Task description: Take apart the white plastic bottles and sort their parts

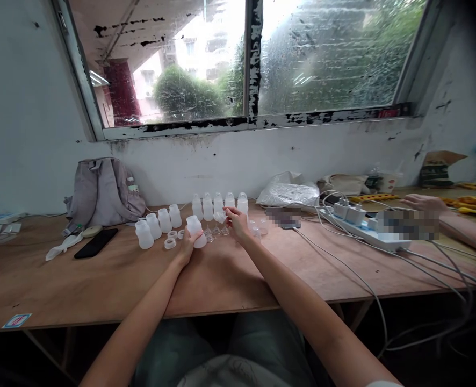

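My left hand (187,246) is closed round a frosted white baby bottle (197,236), which leans slightly and has no cap on. Just right of it, my right hand (238,224) pinches a small clear piece (220,216) that looks like a bottle teat. Between and below the hands lie several clear teats (209,235) on the table. Left of the held bottle are loose white collar rings (170,243) and several open bottles (144,236) standing upright. Behind my hands stands a row of capped bottles (196,207). Clear domed covers (255,230) sit partly hidden behind my right wrist.
On the wooden table (222,285), a black phone (96,243) and grey backpack (96,188) are at left. A plastic bag (289,191), a cabled phone (290,224) and a power strip (367,231) are to the right. Another person's hand (421,203) reaches in there.
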`<state>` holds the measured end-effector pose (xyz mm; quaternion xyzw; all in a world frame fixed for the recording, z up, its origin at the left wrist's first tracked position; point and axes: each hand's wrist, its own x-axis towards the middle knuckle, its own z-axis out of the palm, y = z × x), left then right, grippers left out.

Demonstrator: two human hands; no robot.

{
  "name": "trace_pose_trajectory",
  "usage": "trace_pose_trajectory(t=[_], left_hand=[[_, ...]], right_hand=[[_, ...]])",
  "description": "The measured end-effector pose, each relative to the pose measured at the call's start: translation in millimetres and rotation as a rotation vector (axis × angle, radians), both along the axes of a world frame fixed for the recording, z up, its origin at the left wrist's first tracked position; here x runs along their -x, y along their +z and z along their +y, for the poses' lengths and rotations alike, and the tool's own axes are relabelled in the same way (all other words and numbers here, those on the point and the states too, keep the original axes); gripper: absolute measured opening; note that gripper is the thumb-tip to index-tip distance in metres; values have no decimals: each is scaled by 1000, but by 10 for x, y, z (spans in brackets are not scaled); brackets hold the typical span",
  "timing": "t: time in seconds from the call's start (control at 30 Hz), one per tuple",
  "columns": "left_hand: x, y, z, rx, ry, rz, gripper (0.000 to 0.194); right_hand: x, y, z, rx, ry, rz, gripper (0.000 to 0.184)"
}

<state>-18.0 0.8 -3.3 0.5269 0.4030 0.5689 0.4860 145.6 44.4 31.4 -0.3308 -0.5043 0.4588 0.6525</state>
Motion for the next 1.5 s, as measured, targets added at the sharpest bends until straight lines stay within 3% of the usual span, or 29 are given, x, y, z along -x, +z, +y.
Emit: trace_pose_trajectory(t=[0.17, 0.27, 0.37, 0.43, 0.6, 0.93, 1.1, 1.23, 1.5], left_hand=[[128, -11, 111, -193, 384, 220, 37], [209, 31, 206, -287, 489, 347, 50], [296, 107, 358, -452, 562, 714, 60], [347, 167, 473, -517, 568, 915, 57], [393, 321, 702, -536, 564, 1118, 42], [429, 496, 1009, -559, 543, 1542, 36], [493, 496, 1140, -538, 550, 1645, 40], [519, 471, 1226, -507, 540, 1692, 43], [567, 420, 1264, -481, 570, 1643, 41]], right_hand=[[5, -84, 53, -20, -93, -83, 31], [53, -142, 53, -42, -121, -177, 30], [139, -213, 4, -76, -155, -292, 28], [218, -262, -62, -113, -172, -377, 24], [439, -363, -286, -267, -145, -608, 13], [618, -469, -518, -451, -19, -932, 11], [609, -468, -542, -453, -31, -1087, 9], [625, -490, -570, -445, -6, -1194, 20], [627, -486, -586, -447, -8, -1249, 21]])
